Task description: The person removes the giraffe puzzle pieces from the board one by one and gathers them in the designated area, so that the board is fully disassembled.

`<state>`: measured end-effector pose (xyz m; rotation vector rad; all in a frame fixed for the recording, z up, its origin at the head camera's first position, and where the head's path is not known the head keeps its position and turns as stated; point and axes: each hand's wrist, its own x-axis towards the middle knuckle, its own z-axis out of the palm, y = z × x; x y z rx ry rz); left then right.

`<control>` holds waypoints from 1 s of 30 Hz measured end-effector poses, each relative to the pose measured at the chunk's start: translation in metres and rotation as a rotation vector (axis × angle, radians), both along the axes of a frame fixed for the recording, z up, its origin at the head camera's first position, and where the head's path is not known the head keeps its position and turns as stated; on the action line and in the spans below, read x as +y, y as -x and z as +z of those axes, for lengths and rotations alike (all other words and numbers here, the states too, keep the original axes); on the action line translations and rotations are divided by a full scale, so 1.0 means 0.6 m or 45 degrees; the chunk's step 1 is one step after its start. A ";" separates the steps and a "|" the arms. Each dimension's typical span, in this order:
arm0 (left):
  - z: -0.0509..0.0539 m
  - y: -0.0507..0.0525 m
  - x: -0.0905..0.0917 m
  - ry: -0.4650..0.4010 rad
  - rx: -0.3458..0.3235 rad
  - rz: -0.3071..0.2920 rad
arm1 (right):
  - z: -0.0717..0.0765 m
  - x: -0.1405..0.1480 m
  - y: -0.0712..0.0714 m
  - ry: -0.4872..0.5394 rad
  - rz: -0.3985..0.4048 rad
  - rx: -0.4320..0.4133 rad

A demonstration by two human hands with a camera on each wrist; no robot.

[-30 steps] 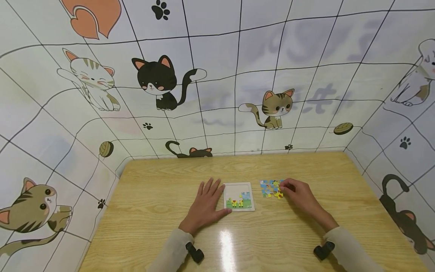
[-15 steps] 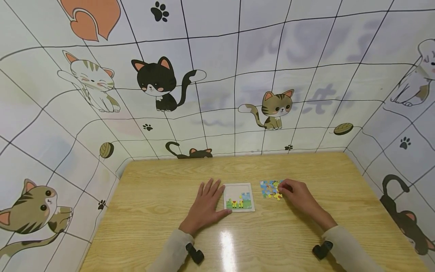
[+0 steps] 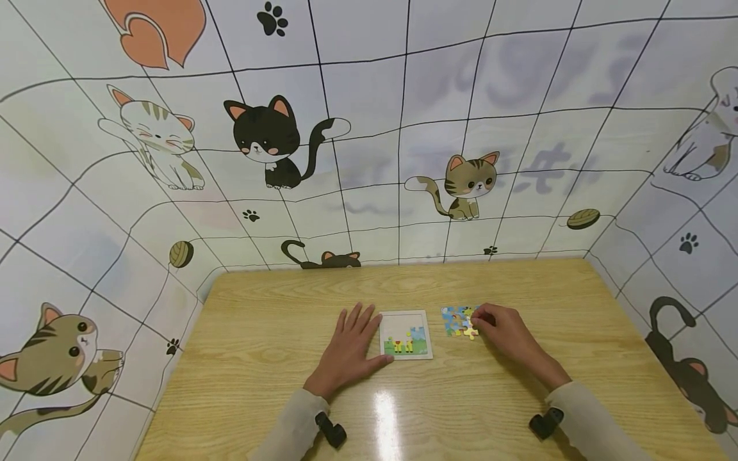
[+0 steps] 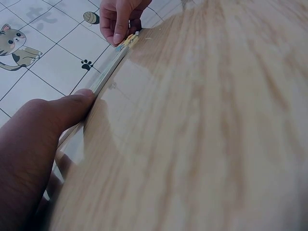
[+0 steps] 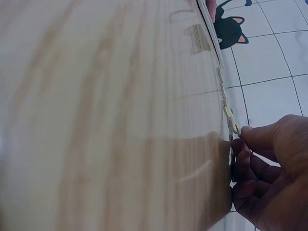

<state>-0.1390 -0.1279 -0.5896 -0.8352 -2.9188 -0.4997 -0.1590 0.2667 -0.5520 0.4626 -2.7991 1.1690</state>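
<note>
In the head view my left hand [image 3: 348, 352] lies with fingers spread along the left side of a white puzzle frame [image 3: 403, 314], its thumb on the frame's lower edge. A joined green section with yellow figures and some blue [image 3: 406, 346] fills the frame's lower part. My right hand [image 3: 507, 330] is over the right side of a cluster of loose jigsaw pieces [image 3: 452, 318] on the table. In the right wrist view its thumb and forefinger pinch a yellowish puzzle piece [image 5: 235, 127] at the cluster's edge. The fingers partly hide this piece.
The pieces and frame lie on a light wooden table [image 3: 259, 333], with a gap of bare wood between them. Walls with printed cats [image 3: 469, 182] enclose the table at the back and both sides. A light reflection [image 3: 385, 422] shows near the front.
My right hand has shifted slightly left over the pieces, and the yellow piece by its fingertips has moved a little with it. The left hand and the frame stay in place.
</note>
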 end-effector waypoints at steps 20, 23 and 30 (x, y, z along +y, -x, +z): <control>0.002 0.001 0.002 0.004 -0.015 0.004 | 0.013 -0.014 0.001 0.033 0.046 -0.043; 0.001 0.001 0.002 0.013 -0.011 0.003 | 0.016 -0.022 0.002 0.037 0.051 -0.060; -0.002 0.002 0.000 -0.001 0.012 -0.006 | 0.029 -0.043 0.001 0.041 0.102 -0.095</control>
